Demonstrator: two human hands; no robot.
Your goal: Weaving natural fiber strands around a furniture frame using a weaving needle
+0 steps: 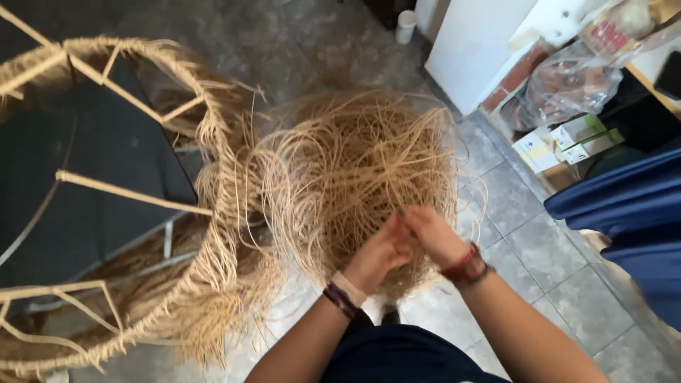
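Both hands pinched on loose straw fibre, tangle risk noted.

The left hand (379,254) and right hand (433,234) meet closed on a few strands at the lower edge of the fibre bundle (355,177), which hangs off the wrapped frame ring (213,142) over the tiled floor (539,241). A hard pull would likely knot or snap strands, or loosen the wrapping.

A loose, tangled bundle of pale tan raffia strands (355,177) hangs just right of a fibre-wrapped ring frame (213,213), its stray ends trailing against the ring's fringed edge. The strands loop and curl in every direction, narrowing toward the bundle's lower end, which sits lower than the ring's middle.
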